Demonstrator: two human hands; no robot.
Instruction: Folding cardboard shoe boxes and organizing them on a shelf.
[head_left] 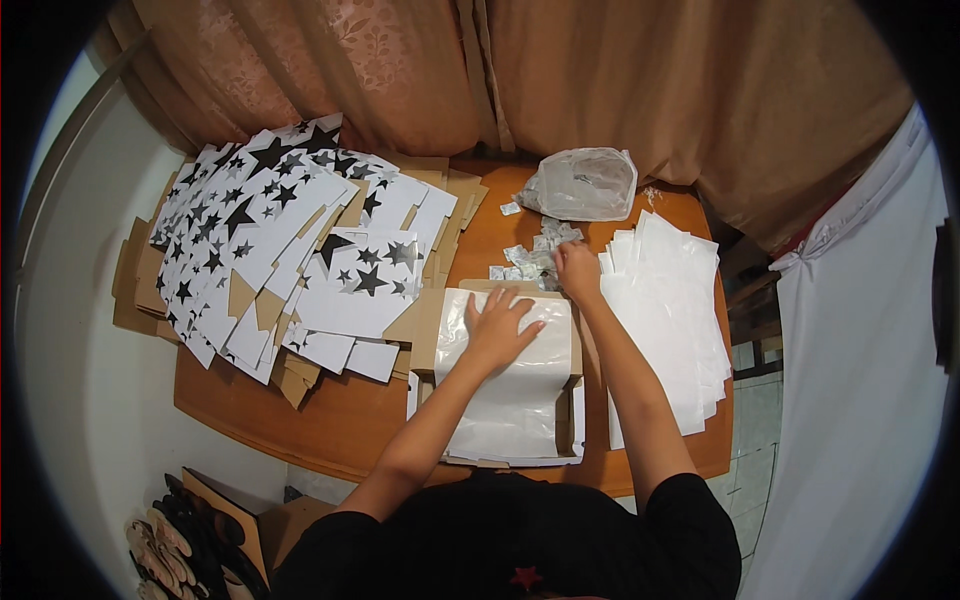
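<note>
An open cardboard box [577, 420], white outside and brown inside, lies in front of me with its lid raised toward the far side. A glossy white sheet [505, 400] lines it and runs up over the lid. My left hand [497, 332] is open, its fingers spread flat on the upper part of this sheet. Beyond the box's far right corner my right hand [577, 270] is at a loose pile of small pale packets [530, 262]. Its fingers are curled together among them; whatever is between the fingertips is hidden.
Flat star-printed cardboard pieces [270, 240] are fanned in a large heap on the left of the wooden table [300, 425]. White sheets [665, 320] are stacked on the right. A clear plastic bag [590, 185] stands behind the packets, near a brown curtain [620, 80]. Shoes [190, 545] are at lower left.
</note>
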